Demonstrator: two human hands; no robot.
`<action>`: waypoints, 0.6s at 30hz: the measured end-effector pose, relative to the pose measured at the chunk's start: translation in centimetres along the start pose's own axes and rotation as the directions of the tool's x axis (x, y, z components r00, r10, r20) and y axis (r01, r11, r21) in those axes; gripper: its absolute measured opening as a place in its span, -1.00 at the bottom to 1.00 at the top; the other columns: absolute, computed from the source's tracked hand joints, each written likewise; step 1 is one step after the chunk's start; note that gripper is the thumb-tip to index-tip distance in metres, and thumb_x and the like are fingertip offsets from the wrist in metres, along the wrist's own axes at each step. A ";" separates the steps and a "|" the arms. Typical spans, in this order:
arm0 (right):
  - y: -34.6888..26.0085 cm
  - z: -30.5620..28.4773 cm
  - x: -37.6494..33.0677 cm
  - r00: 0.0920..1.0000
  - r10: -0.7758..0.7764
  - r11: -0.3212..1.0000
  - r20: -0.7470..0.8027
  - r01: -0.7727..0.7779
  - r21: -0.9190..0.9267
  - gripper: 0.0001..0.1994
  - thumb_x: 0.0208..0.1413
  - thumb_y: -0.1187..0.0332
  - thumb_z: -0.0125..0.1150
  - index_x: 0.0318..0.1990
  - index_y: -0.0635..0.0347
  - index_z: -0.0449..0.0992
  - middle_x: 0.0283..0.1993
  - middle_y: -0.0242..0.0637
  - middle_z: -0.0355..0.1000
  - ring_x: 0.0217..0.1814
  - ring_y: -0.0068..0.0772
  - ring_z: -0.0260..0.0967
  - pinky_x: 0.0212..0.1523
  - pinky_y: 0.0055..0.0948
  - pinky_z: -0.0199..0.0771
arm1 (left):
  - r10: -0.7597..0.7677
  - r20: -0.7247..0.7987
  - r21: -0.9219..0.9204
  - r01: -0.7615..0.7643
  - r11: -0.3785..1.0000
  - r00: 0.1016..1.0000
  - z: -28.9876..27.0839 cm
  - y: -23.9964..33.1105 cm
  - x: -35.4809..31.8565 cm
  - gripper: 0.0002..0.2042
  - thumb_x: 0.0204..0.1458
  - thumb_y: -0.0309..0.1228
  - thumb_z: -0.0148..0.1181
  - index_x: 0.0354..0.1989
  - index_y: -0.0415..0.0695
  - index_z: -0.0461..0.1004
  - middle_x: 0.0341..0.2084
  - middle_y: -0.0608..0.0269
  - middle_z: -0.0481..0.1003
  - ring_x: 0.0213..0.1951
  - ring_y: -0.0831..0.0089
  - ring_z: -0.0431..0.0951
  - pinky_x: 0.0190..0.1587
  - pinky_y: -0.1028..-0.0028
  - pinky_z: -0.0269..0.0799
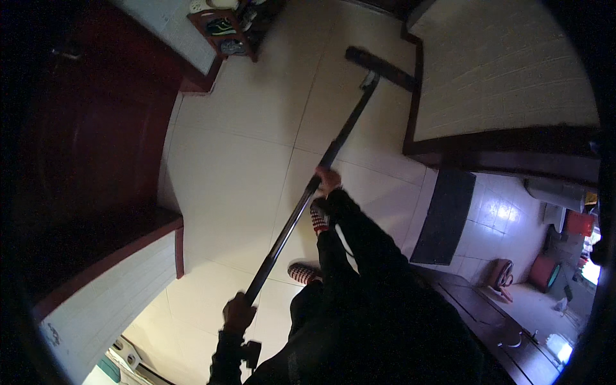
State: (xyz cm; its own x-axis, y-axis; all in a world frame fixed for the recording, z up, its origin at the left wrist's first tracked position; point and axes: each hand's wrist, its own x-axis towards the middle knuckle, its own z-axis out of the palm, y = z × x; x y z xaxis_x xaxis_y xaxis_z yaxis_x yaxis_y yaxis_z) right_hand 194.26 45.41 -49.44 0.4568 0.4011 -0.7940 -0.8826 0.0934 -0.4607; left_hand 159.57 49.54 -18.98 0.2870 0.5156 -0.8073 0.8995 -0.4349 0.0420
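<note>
A flat mop with a long dark and silver pole runs slantwise across the pale tiled floor. My left hand is closed round the upper end of the pole, low in the view. Farther down the pole, my right hand grips it near the middle. The mop's wide dark head lies on the floor at the far end, its right tip at the foot of the right wall. My feet in red-and-white patterned slippers stand just right of the pole.
A brown shoe rack with shoes stands at the far left. A dark red door fills the left side. On the right, a dark mat lies at an opening to a room with a red bucket. A dark door stands nearer.
</note>
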 end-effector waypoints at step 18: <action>-3.2 0.4 -0.7 0.999 -0.034 0.970 -0.001 0.033 -0.242 -0.75 -0.05 0.30 -0.05 -0.43 0.40 0.24 -0.52 0.05 0.34 -0.56 -0.01 0.34 -0.63 -0.12 0.36 | 0.313 0.172 -0.309 -0.251 0.917 0.934 -0.3 6.1 5.7 -0.62 -0.35 -0.38 0.06 -0.29 -0.25 0.21 -0.70 0.09 0.36 -0.71 0.30 0.42 -0.55 0.37 0.37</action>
State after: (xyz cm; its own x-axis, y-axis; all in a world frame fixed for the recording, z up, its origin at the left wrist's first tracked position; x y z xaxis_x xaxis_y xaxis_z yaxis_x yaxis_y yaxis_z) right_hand 196.69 45.21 -47.26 0.4869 0.3971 -0.7780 -0.8139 -0.1171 -0.5692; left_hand 166.78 50.04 -23.16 0.4932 0.2180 -0.8421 0.8549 -0.3007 0.4228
